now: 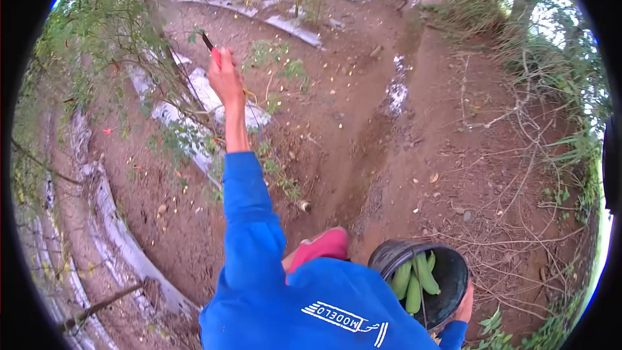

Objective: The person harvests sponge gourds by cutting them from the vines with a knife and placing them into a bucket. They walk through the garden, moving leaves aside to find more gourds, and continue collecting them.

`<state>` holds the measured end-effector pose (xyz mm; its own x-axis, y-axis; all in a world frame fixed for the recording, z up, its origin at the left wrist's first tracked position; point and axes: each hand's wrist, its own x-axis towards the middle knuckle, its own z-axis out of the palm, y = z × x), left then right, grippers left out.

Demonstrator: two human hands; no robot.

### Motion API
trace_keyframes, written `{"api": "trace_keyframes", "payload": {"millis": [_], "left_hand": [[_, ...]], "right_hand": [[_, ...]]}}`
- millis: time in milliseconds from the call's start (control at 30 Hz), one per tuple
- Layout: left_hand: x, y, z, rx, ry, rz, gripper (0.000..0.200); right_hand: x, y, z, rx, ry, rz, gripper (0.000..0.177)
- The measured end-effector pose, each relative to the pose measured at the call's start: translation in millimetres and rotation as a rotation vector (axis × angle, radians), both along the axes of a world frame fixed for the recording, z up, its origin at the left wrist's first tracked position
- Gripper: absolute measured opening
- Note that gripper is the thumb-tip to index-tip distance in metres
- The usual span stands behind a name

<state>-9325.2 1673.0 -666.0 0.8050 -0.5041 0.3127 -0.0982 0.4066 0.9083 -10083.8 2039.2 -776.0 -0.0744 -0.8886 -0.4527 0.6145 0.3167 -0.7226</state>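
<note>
My left hand (225,81) is stretched out ahead, its fingers closed round the red handle of a knife (207,41) whose dark blade points up and left toward the leafy plants. At the lower right, my right hand (466,301) is against the outer side of a black bucket (456,271), its fingers partly hidden by the rim. Several long green vegetables (413,284) lie inside the bucket, which is tilted beside my body. A thin handle crosses the bucket's opening.
Leafy climbing plants (123,45) stand at the left over strips of silvery plastic sheet (120,227). A muddy furrow with a puddle (397,87) runs ahead. Dry branches (528,129) and brush line the right side. A stick (103,303) juts in at the lower left.
</note>
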Motion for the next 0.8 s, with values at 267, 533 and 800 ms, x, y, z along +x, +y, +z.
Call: {"api": "trace_keyframes", "payload": {"millis": [267, 533, 800], "left_hand": [[-7.0, -28.2, -3.7, 0.052, -0.208, 0.372, 0.033], [-24.4, -50.3, 4.1, 0.165, -0.43, 0.761, 0.031], [-26.4, -64.4, -1.4, 0.336, -0.446, 1.017, 0.027]], "right_hand": [[-25.8, -139.6, 26.7, 0.066, 0.239, 0.133, 0.053], [-98.6, -359.4, -54.3, -0.175, 0.603, 0.355, 0.05], [-10.4, -592.5, 11.7, -0.161, 0.609, 0.551, 0.047]]}}
